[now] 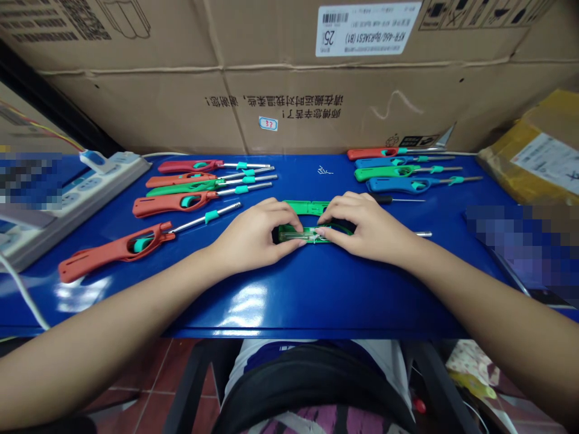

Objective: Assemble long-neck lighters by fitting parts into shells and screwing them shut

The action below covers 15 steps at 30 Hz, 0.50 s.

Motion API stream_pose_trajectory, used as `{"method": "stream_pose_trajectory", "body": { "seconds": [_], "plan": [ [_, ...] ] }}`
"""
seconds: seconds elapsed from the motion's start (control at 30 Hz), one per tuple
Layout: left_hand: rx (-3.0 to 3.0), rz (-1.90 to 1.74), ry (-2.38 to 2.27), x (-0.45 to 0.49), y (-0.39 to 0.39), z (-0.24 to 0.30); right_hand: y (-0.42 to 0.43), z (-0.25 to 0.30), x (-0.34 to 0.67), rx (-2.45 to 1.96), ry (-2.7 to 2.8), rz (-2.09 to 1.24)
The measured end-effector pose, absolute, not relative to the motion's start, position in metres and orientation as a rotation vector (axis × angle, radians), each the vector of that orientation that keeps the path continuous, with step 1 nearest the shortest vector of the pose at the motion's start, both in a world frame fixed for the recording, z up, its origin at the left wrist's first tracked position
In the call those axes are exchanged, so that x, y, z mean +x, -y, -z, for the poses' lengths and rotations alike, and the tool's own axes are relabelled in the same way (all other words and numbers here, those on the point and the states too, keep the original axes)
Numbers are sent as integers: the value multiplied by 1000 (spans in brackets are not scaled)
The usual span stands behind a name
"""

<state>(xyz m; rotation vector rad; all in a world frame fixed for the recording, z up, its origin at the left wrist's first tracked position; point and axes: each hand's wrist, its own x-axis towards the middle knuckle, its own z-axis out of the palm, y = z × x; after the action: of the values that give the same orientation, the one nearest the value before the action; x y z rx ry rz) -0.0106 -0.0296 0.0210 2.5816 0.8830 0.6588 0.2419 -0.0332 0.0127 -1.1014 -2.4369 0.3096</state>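
Observation:
At the middle of the table lies an opened green utility lighter [322, 235], its clear fuel tank [291, 234] and small white parts exposed. My left hand [260, 232] is closed on the tank end, thumb in front and fingers behind. My right hand [364, 226] is closed on the lighter's middle, thumb and index finger pinching near the white parts. Its metal tube tip [424, 234] sticks out past my right wrist. Just behind it rests a loose green shell half [307, 208], partly covered by my right fingers. A screwdriver [386, 199] lies behind my right hand.
Several red and green lighters [176, 205] lie at left, one red lighter [117, 250] nearest me. Several more lighters [398, 172] lie at back right. A power strip [104, 187] stands at left. A large cardboard box [271, 78] backs the table; a taped package [538, 144] is at right.

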Motion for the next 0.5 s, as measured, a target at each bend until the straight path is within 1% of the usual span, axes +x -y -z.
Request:
{"method": "stream_pose_trajectory", "body": {
  "seconds": [0.23, 0.5],
  "plan": [
    [2511, -704, -930, -10, 30, -22, 33, -12, 241, -1082, 2455, -283],
    [2593, -629, -935, -11, 32, -24, 33, -12, 240, -1088, 2462, -274]
  ]
}}
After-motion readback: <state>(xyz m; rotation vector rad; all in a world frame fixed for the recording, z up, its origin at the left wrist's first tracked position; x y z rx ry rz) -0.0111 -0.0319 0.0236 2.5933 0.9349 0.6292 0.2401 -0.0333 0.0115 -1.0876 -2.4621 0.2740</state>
